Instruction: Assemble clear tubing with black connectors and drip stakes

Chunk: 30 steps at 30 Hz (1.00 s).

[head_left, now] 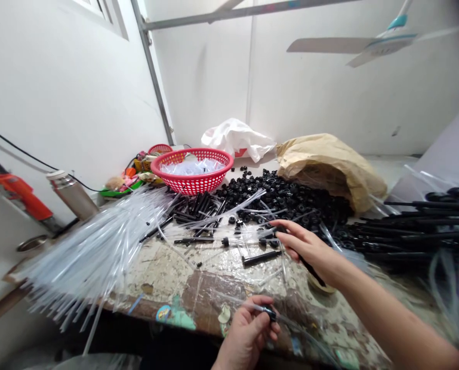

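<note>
Near the table's front edge, my left hand [248, 329] is closed in a pinch on a black cap [269, 311]. A thin clear tube [233, 298] runs through or beside that cap and trails to the lower right. My right hand [312, 246] reaches over the near edge of a heap of small black caps [287, 192]. Its fingers curl round a slim black tube [311, 271], which sticks out under the palm; a small dark part shows at the fingertips. Just left of that hand lies a short black tube [261, 258] on the worn tabletop [160, 272].
A bundle of clear tubes [102, 252] overhangs the table's left front. A red basket [193, 180] of clear pieces stands behind, beside a white bag [237, 137] and a brown sack [329, 159]. Long black tubes [414, 231] are piled at right. A steel flask [72, 195] stands at left.
</note>
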### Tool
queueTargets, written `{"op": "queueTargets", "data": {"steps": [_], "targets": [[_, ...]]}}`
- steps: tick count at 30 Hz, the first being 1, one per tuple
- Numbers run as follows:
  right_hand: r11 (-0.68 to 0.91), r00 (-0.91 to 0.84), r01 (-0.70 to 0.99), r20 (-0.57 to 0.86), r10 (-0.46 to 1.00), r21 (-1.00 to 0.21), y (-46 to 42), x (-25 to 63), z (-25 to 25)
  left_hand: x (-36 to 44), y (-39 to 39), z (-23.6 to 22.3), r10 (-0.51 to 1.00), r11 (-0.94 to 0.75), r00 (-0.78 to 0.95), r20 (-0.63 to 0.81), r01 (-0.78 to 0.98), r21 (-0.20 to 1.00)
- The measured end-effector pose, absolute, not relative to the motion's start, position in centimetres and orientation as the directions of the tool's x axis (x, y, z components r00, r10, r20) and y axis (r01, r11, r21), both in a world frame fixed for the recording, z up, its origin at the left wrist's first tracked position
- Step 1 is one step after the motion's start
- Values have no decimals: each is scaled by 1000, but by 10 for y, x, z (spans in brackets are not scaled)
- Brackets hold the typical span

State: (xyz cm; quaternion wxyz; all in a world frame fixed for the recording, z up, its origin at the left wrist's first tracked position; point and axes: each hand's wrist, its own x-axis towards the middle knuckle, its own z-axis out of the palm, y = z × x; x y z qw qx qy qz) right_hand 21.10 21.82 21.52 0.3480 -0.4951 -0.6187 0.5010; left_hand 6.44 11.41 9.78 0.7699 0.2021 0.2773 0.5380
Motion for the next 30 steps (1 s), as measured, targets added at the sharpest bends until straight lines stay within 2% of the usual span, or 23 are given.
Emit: {"op": "queueTargets", "data": {"steps": [2, 4, 7, 9, 12, 15, 21, 24, 27, 30], "targets": [[-29, -254, 220, -86, 963, -975, 197, 229, 216, 65, 114, 97, 947, 320, 257, -192, -715, 622], [-47, -191, 251, -97, 977, -967, 178, 250, 211, 65, 113, 98, 950, 310, 245, -192, -701, 642], [-9, -23, 406, -21, 1000, -914, 159, 282, 195, 66, 112, 102, 944, 329, 222, -243, -646, 689], [17, 59, 552, 59, 997, -834, 154, 300, 182, 67, 111, 105, 941, 338, 199, -273, -597, 728], [31, 58, 700, 99, 993, -713, 151, 319, 165, 69, 112, 107, 945, 326, 171, -278, -550, 769], [12, 50, 770, 79, 996, -638, 151, 328, 155, 70, 112, 106, 948, 316, 147, -281, -525, 791], [38, 38, 774, 107, 994, -632, 153, 333, 141, 73, 113, 105, 927, 350, 59, -369, -485, 802], [-22, 108, 642, 62, 992, -766, 149, 333, 144, 73, 114, 106, 920, 365, 54, -387, -475, 801], [-131, 133, 271, -97, 986, -954, 138, 324, 158, 75, 114, 105, 933, 333, 37, -357, -462, 822], [-197, -10, -53, -197, 980, -979, 119, 304, 172, 77, 114, 103, 947, 279, 1, -320, -491, 825]]}}
